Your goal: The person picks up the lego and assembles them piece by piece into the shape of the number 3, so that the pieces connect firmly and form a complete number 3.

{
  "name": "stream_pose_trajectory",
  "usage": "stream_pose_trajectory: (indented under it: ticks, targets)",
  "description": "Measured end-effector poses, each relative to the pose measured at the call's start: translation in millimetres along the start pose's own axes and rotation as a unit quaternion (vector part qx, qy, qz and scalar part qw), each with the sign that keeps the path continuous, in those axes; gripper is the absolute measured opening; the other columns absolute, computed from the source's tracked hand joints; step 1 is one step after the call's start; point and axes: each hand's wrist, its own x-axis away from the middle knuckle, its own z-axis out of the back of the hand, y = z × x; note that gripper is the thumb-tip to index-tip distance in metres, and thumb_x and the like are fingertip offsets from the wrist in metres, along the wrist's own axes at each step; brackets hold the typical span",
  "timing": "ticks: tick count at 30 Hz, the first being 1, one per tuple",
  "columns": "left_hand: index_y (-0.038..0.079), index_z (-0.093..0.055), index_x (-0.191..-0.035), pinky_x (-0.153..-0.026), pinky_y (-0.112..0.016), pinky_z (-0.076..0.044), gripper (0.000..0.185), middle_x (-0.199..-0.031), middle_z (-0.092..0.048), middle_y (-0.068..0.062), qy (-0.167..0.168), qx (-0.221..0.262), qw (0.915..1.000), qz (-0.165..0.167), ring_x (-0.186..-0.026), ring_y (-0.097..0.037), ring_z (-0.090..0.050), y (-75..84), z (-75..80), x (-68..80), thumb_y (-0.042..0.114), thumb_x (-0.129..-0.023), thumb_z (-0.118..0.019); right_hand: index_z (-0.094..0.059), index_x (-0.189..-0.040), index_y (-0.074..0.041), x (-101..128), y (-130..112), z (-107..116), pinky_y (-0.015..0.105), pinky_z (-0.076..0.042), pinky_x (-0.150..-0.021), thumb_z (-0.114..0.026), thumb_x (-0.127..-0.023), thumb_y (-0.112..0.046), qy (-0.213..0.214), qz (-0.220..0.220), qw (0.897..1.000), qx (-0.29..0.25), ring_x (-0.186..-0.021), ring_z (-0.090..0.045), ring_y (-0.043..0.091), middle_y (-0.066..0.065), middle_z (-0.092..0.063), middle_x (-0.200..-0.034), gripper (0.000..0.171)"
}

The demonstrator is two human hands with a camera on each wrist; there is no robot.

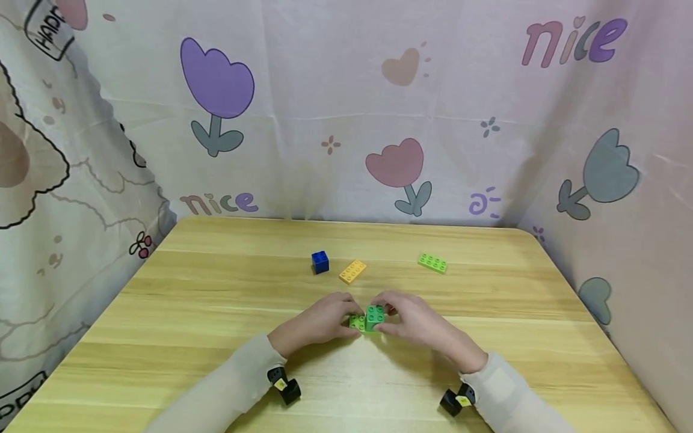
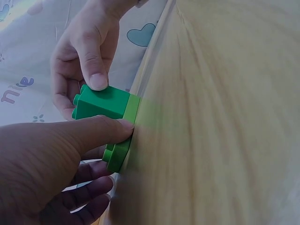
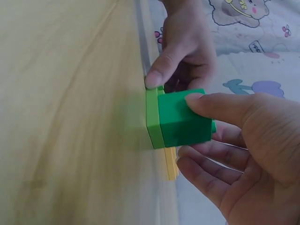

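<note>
A cloth backdrop (image 1: 303, 78) printed with tulips, hearts and the word "nice" hangs behind a wooden table (image 1: 216, 270). From the head view, the left hand (image 1: 319, 319) pinches a flat light-green brick (image 1: 357, 323) near the table's middle; the right hand (image 1: 414, 322) grips a darker green block (image 1: 375, 314) standing on that brick's right end. Beyond them lie a blue block (image 1: 320, 262), a flat yellow brick (image 1: 353, 272) and a lime brick (image 1: 432, 263). In the left wrist view, the left thumb presses the light-green brick's side. In the right wrist view, the right thumb rests against the darker block.
</note>
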Motion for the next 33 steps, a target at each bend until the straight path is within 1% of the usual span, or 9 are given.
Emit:
stream_pose_trajectory:
  ticks: [7,14,19,23,27,33]
  targets:
    - [0.010,-0.070,-0.117,-0.084,-0.029,-0.047,0.039,-0.105,-0.062,0.002,-0.004,-0.006,1.0000,0.000,-0.093,-0.010,-0.055,-0.2,-0.5,-0.5,0.033,-0.087,-0.076,-0.064,-0.121,-0.009,4.3,5.9,6.8,0.034,-0.053,-0.082,-0.076,-0.085,-0.026,-0.005,-0.014,0.999,-0.039,-0.093,-0.064,0.014,-0.002,-0.067,-0.107,0.041]
    - [0.012,-0.069,-0.119,-0.085,-0.029,-0.047,0.040,-0.108,-0.062,0.002,-0.012,-0.012,0.9999,0.004,-0.094,-0.010,-0.055,0.3,0.5,0.7,0.035,-0.087,-0.075,-0.066,-0.117,-0.009,5.9,11.5,8.4,0.034,-0.053,-0.082,-0.075,-0.087,-0.023,-0.013,-0.011,0.997,-0.076,-0.091,-0.064,0.013,-0.004,-0.068,-0.102,0.034]
    - [0.011,-0.068,-0.122,-0.090,-0.031,-0.047,0.044,-0.112,-0.062,0.001,-0.022,-0.011,0.9997,0.007,-0.100,-0.011,-0.055,2.0,4.8,0.9,0.038,-0.088,-0.073,-0.065,-0.117,-0.009,6.4,14.0,7.0,0.034,-0.053,-0.082,-0.074,-0.087,-0.023,-0.015,-0.011,0.995,-0.098,-0.090,-0.064,0.013,-0.005,-0.067,-0.101,0.034]
    - [0.012,-0.067,-0.123,-0.086,-0.029,-0.048,0.041,-0.112,-0.062,0.001,-0.023,-0.003,0.9997,0.005,-0.097,-0.011,-0.055,0.5,9.6,-0.1,0.036,-0.090,-0.072,-0.065,-0.116,-0.010,7.0,14.8,6.1,0.034,-0.053,-0.082,-0.074,-0.087,-0.023,-0.015,-0.011,0.994,-0.109,-0.090,-0.064,0.012,-0.005,-0.067,-0.100,0.033]
    - [0.014,-0.068,-0.121,-0.084,-0.029,-0.049,0.036,-0.111,-0.062,0.002,-0.013,0.005,0.9998,0.015,-0.096,-0.010,-0.056,-2.8,15.3,-1.9,0.035,-0.091,-0.070,-0.065,-0.116,-0.011,6.7,14.6,6.1,0.034,-0.053,-0.082,-0.074,-0.088,-0.024,-0.018,-0.011,0.993,-0.114,-0.090,-0.064,0.012,-0.005,-0.067,-0.100,0.032]
    - [0.014,-0.068,-0.121,-0.093,-0.037,-0.048,0.035,-0.118,-0.062,-0.001,0.017,-0.005,0.9991,0.039,-0.107,-0.017,-0.058,-5.6,23.3,-7.3,0.036,-0.094,-0.067,-0.065,-0.116,-0.010,6.0,14.9,5.8,0.033,-0.053,-0.082,-0.074,-0.088,-0.025,-0.018,-0.009,0.993,-0.113,-0.090,-0.064,0.012,-0.005,-0.067,-0.100,0.033]
